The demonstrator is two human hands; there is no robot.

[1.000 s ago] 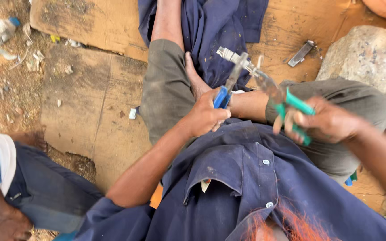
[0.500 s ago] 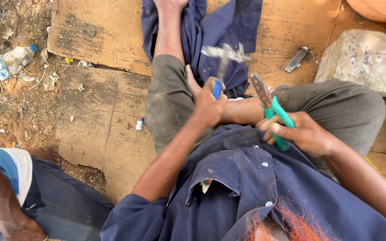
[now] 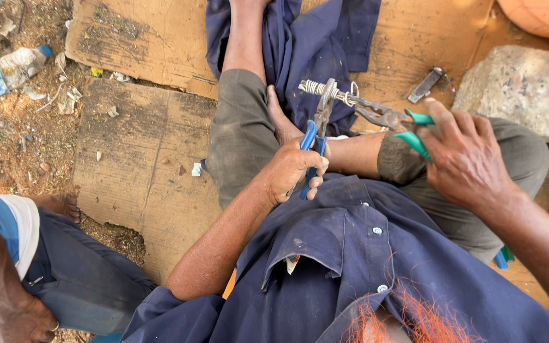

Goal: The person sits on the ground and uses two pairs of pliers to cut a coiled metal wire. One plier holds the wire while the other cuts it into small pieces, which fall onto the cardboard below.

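Head view, from left to right: another person's arm [image 3: 7, 298] and blue-clad leg sit at the lower left, beside worn cardboard [image 3: 135, 159] on the dirt. The left hand [image 3: 290, 171] is clenched around blue-handled pliers [image 3: 316, 136], whose nose grips a coiled wire piece [image 3: 325, 90] above the knees. The right hand [image 3: 465, 159] is closed on green-handled pliers [image 3: 392, 121], their tip meeting the same wire. A grey rock [image 3: 522, 89] lies at the right, near a small metal tool [image 3: 426, 84].
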